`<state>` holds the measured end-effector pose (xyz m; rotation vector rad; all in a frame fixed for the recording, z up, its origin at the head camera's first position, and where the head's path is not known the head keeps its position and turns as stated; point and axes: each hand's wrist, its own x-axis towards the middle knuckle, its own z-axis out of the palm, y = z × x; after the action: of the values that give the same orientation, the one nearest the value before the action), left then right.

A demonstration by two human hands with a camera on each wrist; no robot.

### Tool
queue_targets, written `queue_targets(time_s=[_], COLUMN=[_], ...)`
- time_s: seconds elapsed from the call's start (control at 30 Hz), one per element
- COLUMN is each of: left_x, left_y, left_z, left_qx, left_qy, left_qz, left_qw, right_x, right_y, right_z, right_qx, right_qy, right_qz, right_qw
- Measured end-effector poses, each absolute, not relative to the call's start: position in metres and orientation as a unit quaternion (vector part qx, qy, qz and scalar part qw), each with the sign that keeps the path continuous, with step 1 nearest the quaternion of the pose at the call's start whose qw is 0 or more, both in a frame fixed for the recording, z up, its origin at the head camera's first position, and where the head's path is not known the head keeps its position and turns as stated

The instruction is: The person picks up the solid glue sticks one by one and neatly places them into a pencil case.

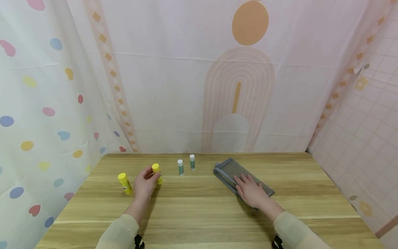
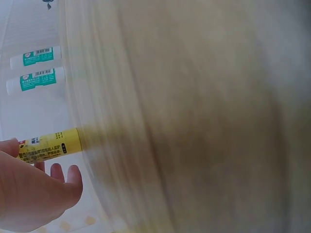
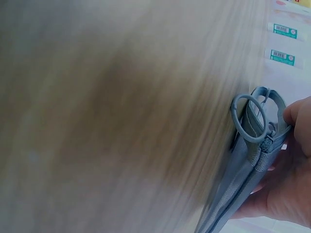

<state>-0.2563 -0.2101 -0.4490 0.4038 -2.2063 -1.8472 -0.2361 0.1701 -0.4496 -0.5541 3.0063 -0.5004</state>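
Note:
On the left of the table, my left hand (image 1: 144, 185) holds an upright yellow glue stick (image 1: 155, 168) between thumb and fingers. The left wrist view shows the same glue stick (image 2: 51, 147), its base at or just above the wood. A second yellow glue stick (image 1: 125, 183) stands to the left of that hand. My right hand (image 1: 252, 192) rests on a grey mesh zip pouch (image 1: 237, 169) with its fingers spread across the top. Seen from the right wrist, the pouch (image 3: 243, 170) has a ring (image 3: 249, 119) at its near end, and the thumb touches its edge.
Two small white glue sticks with green labels, one nearer (image 1: 181, 168) and one farther (image 1: 192, 163), stand between the hands towards the back. Behind the wooden table (image 1: 199, 214) hangs a patterned curtain (image 1: 168, 97); more curtains flank both sides.

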Motion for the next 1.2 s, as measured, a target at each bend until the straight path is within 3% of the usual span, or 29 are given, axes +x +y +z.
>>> queue_targets(time_s=[0.53,1.2], left_x=[-0.253,-0.245], left_y=[-0.207,-0.189], left_z=[-0.450,-0.443], left_qx=[0.140,0.133], left_qy=[-0.748,-0.692], left_qz=[-0.637,-0.708], left_qw=[0.124,0.054], right_x=[-0.236,-0.236], right_y=[0.169,0.169], right_z=[-0.452,-0.454], right_qx=[-0.173,-0.166], right_qy=[0.971,0.973], right_qz=[-0.162,-0.158], right_qw=[0.010,0.007])
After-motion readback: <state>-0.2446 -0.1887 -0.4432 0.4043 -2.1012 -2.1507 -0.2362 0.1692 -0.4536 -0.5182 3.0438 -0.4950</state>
